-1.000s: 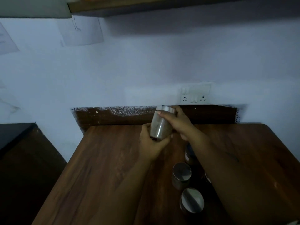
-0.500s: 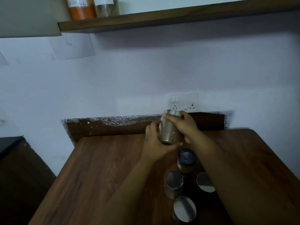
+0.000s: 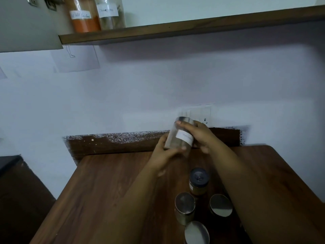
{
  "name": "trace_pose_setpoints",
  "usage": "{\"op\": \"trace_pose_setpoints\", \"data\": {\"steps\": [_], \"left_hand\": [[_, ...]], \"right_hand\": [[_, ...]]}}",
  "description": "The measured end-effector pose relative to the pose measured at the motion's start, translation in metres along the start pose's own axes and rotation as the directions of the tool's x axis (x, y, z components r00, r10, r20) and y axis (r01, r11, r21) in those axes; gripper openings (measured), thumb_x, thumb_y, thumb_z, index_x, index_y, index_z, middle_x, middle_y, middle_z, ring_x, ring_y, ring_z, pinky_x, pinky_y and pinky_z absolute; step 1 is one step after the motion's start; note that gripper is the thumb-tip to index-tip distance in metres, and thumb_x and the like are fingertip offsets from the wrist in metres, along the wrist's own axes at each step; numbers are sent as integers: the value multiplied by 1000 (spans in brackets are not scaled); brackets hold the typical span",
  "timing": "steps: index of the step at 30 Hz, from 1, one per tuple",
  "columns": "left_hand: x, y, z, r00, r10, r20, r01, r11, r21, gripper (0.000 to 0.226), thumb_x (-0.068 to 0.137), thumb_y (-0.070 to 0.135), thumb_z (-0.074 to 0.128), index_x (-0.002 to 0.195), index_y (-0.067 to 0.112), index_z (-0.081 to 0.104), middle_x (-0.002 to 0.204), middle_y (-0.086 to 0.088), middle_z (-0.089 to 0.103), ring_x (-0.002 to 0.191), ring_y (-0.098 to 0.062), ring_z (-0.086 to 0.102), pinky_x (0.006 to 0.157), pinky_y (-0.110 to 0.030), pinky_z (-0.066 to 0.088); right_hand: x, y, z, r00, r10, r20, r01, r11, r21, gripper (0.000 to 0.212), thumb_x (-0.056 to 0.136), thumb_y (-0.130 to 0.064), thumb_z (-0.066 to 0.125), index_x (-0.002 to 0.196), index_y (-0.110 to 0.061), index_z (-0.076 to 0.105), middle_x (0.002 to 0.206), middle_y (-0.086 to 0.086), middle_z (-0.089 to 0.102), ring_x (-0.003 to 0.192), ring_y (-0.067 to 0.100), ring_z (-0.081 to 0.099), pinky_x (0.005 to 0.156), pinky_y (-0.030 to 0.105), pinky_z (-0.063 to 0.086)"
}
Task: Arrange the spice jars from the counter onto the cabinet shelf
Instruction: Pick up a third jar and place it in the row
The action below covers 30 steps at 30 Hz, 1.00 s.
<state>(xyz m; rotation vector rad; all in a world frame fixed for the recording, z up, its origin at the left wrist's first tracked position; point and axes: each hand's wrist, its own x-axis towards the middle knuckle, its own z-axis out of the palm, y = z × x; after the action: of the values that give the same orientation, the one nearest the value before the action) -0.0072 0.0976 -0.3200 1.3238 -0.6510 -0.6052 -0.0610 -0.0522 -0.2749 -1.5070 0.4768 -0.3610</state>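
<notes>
Presently, nearest the front edge of the counter [image 3: 109, 191], four spice jars remain standing in a tight cluster right of its middle: a steel-lidded jar [image 3: 197, 232] closest to the edge, two more steel-lidded jars [image 3: 184, 207] and [image 3: 220, 205] just behind it, and a dark-lidded jar [image 3: 198, 182] of orange-brown contents behind those. Beyond the cluster, above the counter's back edge, both hands hold one labelled jar [image 3: 180, 138] clear of the surface. The left hand [image 3: 163, 154] has its fingers curled round the jar's base and lower side; the right hand [image 3: 198, 136] has its fingers wrapped over the upper body near the steel lid. Compared with half a second ago, the jar is higher against the wall socket [image 3: 198, 111], tilted with its lid toward the wall, and its white label is turned into view. The camera has also pitched upward, so the cabinet shelf [image 3: 175, 30] shows far more fully, with an orange-powder jar [image 3: 84, 16] and a paler labelled jar [image 3: 110, 13] standing at its left end, touching or nearly so. Judgement: the lift toward the shelf is under way; the shelf's long right portion appears free for placement. Four jars await transfer. The tilt warrants correction before set-down.
</notes>
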Motion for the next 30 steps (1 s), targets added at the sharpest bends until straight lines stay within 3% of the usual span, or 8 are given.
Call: {"op": "trace_pose_setpoints", "data": {"steps": [2, 5, 9, 13, 19, 24, 28, 30], "left_hand": [[0, 7, -3, 990, -98, 105, 118, 972, -202, 87, 55, 27, 82, 135, 23, 48, 121, -7, 63, 108, -24, 64, 98, -49, 49], [0, 16, 4, 1000, -3, 20, 3, 1000, -5, 91, 59, 24, 86, 137, 24, 40, 126, -11, 58, 108, -23, 64, 93, -43, 55], [3, 30, 2, 983, 186, 8, -180, 938, 295, 97, 66, 16, 91, 140, 36, 31, 117, -5, 55, 101, -12, 65, 87, -32, 58], [0, 44, -1, 950, 312, 12, -300, 901, 312, 95, 59, 26, 93, 136, 45, 41, 118, -6, 56, 105, -19, 64, 88, -35, 58], [-2, 53, 2, 944, 330, -7, -309, 890, 336, 94, 57, 33, 91, 135, 48, 42, 118, -3, 56, 108, -20, 63, 85, -31, 58], [-6, 58, 3, 923, 382, -35, -347, 871, 347, 91, 65, 20, 90, 137, 45, 41, 117, 0, 57, 104, -17, 63, 79, -27, 57], [-9, 63, 7, 906, 415, -76, -375, 874, 308, 86, 72, 24, 86, 138, 43, 34, 122, 3, 56, 107, -14, 63, 83, -32, 59], [-11, 68, 10, 889, 449, -87, -405, 861, 309, 75, 78, 21, 82, 133, 37, 35, 125, 7, 53, 110, -12, 62, 83, -33, 60]], "right_hand": [[0, -8, -4, 997, 0, 83, -2, 1000, 21, 49, 66, -53, 80, 107, -28, 70, 104, 2, 74, 102, 25, 68, 91, 47, 53], [1, -20, -7, 996, -20, 86, 20, 1000, 3, 45, 67, -44, 81, 106, -23, 70, 99, 5, 75, 99, 29, 70, 85, 45, 57], [1, -30, -5, 996, -72, 54, 74, 997, -38, 52, 63, -46, 83, 107, -22, 69, 99, 5, 75, 93, 26, 71, 79, 45, 60], [-3, -40, -5, 984, -155, 87, 153, 988, 30, 46, 75, -55, 73, 110, -26, 68, 107, 2, 72, 103, 25, 68, 90, 45, 55], [-6, -51, -1, 984, -154, 88, 149, 987, 58, 55, 66, -60, 75, 111, -28, 67, 111, 3, 71, 108, 27, 65, 95, 56, 50], [-13, -57, -2, 978, -150, 145, 141, 988, 68, 61, 72, -61, 73, 124, -32, 58, 120, 1, 65, 117, 27, 60, 96, 52, 50], [-24, -58, -16, 935, -135, 328, 113, 990, 87, 90, 72, -24, 79, 144, -47, 31, 133, 0, 56, 120, 27, 57, 85, 49, 56], [-29, -63, -20, 930, -148, 337, 145, 989, 36, 104, 72, -7, 80, 146, -52, 23, 134, 3, 53, 120, 28, 57, 81, 48, 57]]}}
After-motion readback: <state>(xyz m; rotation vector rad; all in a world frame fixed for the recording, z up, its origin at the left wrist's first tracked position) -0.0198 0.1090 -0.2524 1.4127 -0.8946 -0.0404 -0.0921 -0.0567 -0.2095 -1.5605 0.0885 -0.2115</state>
